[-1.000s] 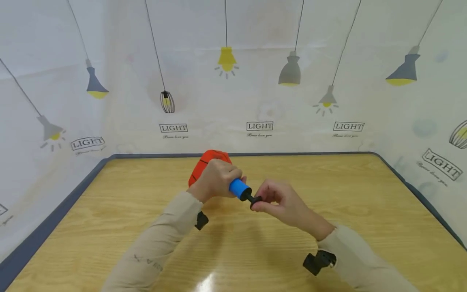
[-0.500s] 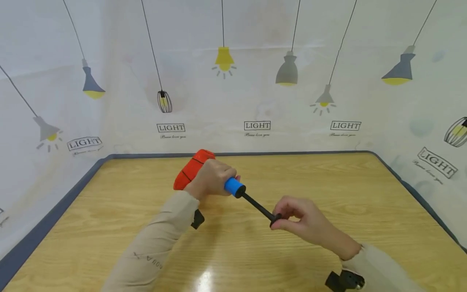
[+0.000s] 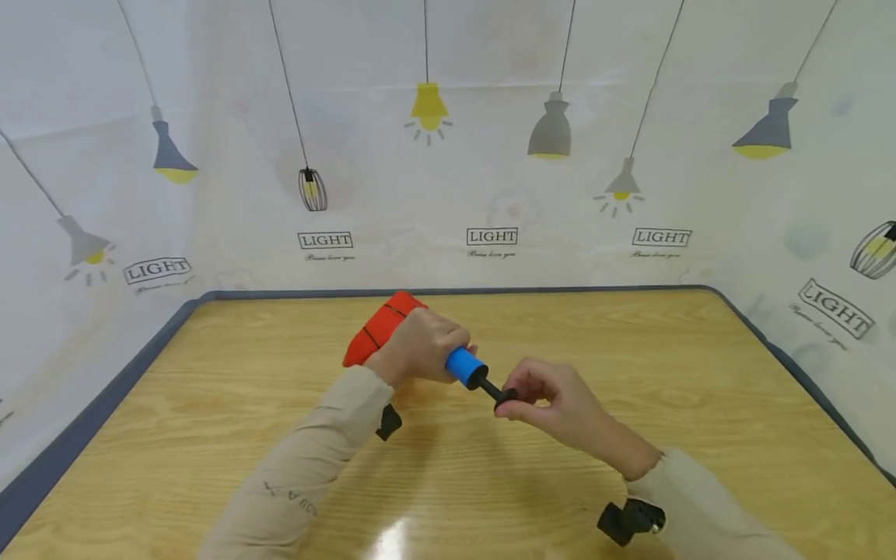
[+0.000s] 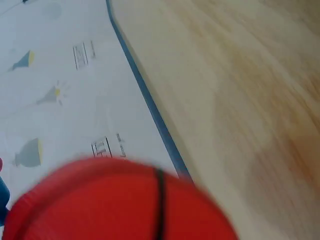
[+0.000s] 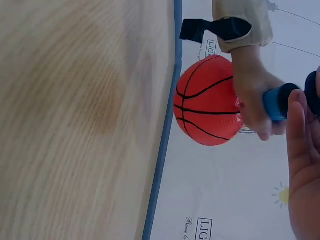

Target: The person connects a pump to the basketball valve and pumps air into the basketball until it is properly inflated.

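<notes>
My left hand (image 3: 423, 346) wraps round the blue barrel of a small hand pump (image 3: 465, 367), which slants down to the right. At the barrel's far end, behind that hand, is a red toy basketball (image 3: 383, 328) with black lines. It looks flat-sided in the head view and rounder in the right wrist view, where the ball (image 5: 207, 102) sits beside the left hand. My right hand (image 3: 560, 404) pinches the pump's black handle (image 3: 505, 400) between thumb and fingers. A short length of black rod shows between barrel and handle. Where pump meets ball is hidden.
Both hands are above a wood-grain table (image 3: 294, 467). A white backdrop (image 3: 392, 179) printed with lamps and the word LIGHT surrounds the back and sides, with a dark blue border (image 3: 595, 290). Black wrist mounts (image 3: 630, 523) are strapped on beige sleeves.
My right hand drew the pump handle out to the lower right, baring a long rod, then pushed it back most of the way. The ball and left hand shifted slightly left, then right again.
</notes>
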`<state>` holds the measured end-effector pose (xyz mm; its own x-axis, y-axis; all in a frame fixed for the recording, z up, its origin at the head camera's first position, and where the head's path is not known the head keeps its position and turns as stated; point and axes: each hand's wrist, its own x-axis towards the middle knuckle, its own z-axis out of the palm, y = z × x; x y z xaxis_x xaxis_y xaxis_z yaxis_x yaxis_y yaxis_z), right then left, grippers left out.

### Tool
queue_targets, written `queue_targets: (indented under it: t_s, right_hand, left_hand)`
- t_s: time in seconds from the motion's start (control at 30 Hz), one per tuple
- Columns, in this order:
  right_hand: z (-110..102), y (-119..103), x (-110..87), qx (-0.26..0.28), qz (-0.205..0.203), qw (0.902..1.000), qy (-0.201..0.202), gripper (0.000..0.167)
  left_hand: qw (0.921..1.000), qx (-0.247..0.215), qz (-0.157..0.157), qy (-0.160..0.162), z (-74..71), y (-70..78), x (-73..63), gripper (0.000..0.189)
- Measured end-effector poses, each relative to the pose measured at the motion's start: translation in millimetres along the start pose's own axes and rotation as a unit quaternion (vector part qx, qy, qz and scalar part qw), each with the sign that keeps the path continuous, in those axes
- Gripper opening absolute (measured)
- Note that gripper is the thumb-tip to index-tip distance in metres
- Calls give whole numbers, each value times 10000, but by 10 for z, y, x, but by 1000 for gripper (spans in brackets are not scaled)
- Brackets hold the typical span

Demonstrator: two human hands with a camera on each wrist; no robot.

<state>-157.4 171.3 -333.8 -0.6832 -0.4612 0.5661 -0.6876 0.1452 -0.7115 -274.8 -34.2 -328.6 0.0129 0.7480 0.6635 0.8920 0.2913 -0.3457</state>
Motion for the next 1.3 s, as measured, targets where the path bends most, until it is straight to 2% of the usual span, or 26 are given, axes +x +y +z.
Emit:
queue_targets:
  t_s: [0.13, 0.23, 0.33, 0.43, 0.5, 0.6, 0.77, 0.9, 1.0, 1.1, 1.23, 1.3]
  right_hand:
    - [-72, -136, -159, 361, 80, 9993, -113, 16]
    - [-94, -147, -193, 545, -133, 9979, -319, 15]
    - [-72, -73, -81, 312, -494, 9974, -429, 13]
    - [-33, 33, 96, -93, -696, 9971, -285, 12]
    - [-9, 76, 182, -288, -697, 9971, -137, 13]
    - [25, 115, 213, -267, -590, 9979, 12, 14]
    - [41, 19, 84, 133, -13, 9997, 224, 14]
    - [-14, -139, -56, 690, 390, 9965, 276, 11]
    - [-56, -215, -133, 984, 308, 9944, 219, 10]
    - [-76, -175, -122, 985, -62, 9951, 60, 11]
    - [-52, -13, 61, 609, -330, 9976, -10, 13]
    - [-6, 59, 181, 440, -272, 9987, -45, 13]
  left_hand:
    - [9996, -82, -257, 17, -44, -59, -116, 23]
    - [9995, -150, -249, 128, -45, -61, -153, 22]
    - [9994, -118, -132, 289, -41, -20, -90, 19]
    - [9992, -10, -152, 380, -55, 16, 5, 17]
    - [9988, 44, -228, 422, -63, 27, 40, 17]
    - [9990, -19, -242, 386, -51, 35, 48, 21]
    - [9997, 3, -94, 235, -14, 23, 50, 22]
    - [9992, 88, -256, 290, -54, -56, 1, 24]
    - [9980, 125, -460, 404, -104, -132, -90, 28]
    - [9976, 165, -447, 496, -125, -171, -139, 32]
    - [9971, 188, -379, 640, -137, -154, -81, 31]
    - [9970, 146, -362, 663, -156, -127, -29, 28]
